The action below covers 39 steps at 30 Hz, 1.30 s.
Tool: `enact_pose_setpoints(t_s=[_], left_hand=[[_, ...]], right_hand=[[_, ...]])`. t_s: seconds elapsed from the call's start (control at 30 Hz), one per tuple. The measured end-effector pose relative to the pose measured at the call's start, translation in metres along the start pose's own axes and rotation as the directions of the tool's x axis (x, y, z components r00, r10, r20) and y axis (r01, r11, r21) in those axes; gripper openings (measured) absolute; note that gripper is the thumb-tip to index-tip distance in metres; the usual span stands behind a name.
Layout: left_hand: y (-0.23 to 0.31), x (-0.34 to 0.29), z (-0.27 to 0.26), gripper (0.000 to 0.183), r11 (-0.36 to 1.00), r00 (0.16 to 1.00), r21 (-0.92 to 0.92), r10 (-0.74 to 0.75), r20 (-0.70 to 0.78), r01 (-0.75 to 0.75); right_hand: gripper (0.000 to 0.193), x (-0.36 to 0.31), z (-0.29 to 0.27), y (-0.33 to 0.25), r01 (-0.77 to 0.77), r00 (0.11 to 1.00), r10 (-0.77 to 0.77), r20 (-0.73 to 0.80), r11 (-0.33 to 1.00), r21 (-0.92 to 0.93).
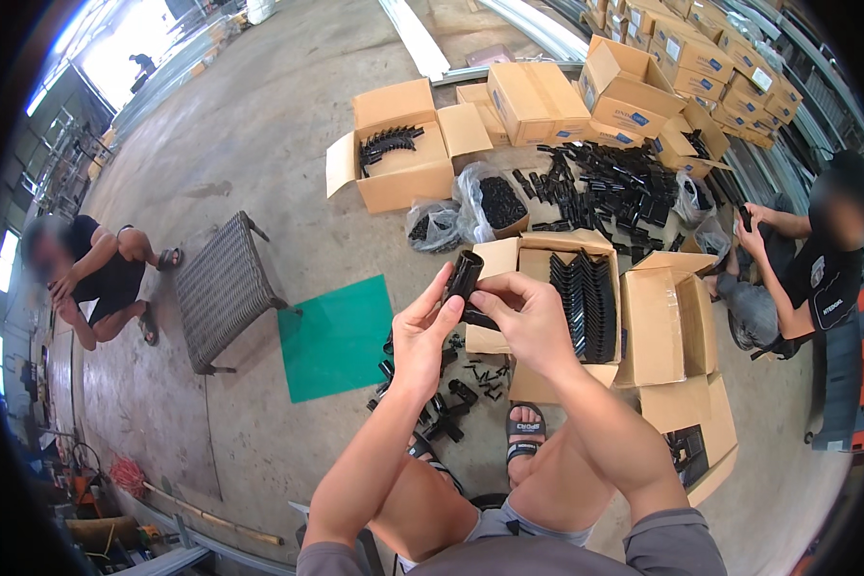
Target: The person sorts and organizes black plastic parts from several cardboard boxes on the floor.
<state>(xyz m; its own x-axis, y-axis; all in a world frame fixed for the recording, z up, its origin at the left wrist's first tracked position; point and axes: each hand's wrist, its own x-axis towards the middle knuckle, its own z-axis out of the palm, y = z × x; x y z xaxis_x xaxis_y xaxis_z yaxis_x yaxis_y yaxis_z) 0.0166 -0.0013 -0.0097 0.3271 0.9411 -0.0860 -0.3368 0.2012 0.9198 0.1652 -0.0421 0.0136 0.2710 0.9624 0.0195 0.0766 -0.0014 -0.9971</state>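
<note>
Held up in front of my knees is a black plastic tube fitting (465, 276), its round open end facing up. My left hand (420, 336) wraps round its left side, thumb against the tube. From the right, my right hand (530, 322) is closed at the fitting's lower side part, thumb and fingertips pressed together there. Whether a smaller piece sits in those fingertips is hidden. Below my hands, loose black fittings (446, 413) and small black pieces (490, 377) lie on the floor by my sandals. Just beyond my right hand, an open carton (568, 242) holds neat rows of black parts.
A green sheet (336, 338) and a woven stool (226, 288) stand left. Ahead are an open carton (408, 192), clear bags (475, 197) and a heap of black fittings (614, 187). One person (802, 254) sits right holding a black part; another (106, 264) crouches left.
</note>
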Motion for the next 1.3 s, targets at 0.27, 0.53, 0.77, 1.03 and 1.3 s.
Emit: enact_pose_setpoints(t_s=[0.27, 0.53, 0.77, 1.03, 1.3], left_hand=[[0.003, 0.001, -0.003, 0.050, 1.000, 1.000, -0.023, -0.012, -0.022, 0.012], [0.019, -0.010, -0.004, 0.050, 0.995, 0.998, 0.088, 0.043, 0.039, -0.047], [0.022, -0.015, -0.009, 0.048, 0.989, 0.992, 0.100, 0.103, 0.072, -0.110], [0.024, -0.014, -0.013, 0.046, 0.976, 0.975, 0.114, 0.168, 0.143, -0.185], [0.023, -0.012, -0.006, 0.046, 0.979, 0.990, 0.164, 0.107, 0.097, -0.122]], right_hand=[[0.026, -0.003, 0.008, -0.009, 0.126, 0.987, -0.144, -0.073, 0.970, -0.210], [0.038, 0.000, 0.005, -0.013, 0.073, 0.995, -0.084, 0.047, 0.980, 0.185], [0.036, -0.004, 0.007, -0.015, 0.146, 0.989, -0.148, -0.003, 0.966, 0.213], [0.034, -0.006, 0.005, -0.018, 0.186, 0.981, -0.195, 0.019, 0.956, 0.225], [0.029, 0.002, 0.004, -0.020, 0.022, 0.999, -0.031, 0.026, 0.952, 0.306]])
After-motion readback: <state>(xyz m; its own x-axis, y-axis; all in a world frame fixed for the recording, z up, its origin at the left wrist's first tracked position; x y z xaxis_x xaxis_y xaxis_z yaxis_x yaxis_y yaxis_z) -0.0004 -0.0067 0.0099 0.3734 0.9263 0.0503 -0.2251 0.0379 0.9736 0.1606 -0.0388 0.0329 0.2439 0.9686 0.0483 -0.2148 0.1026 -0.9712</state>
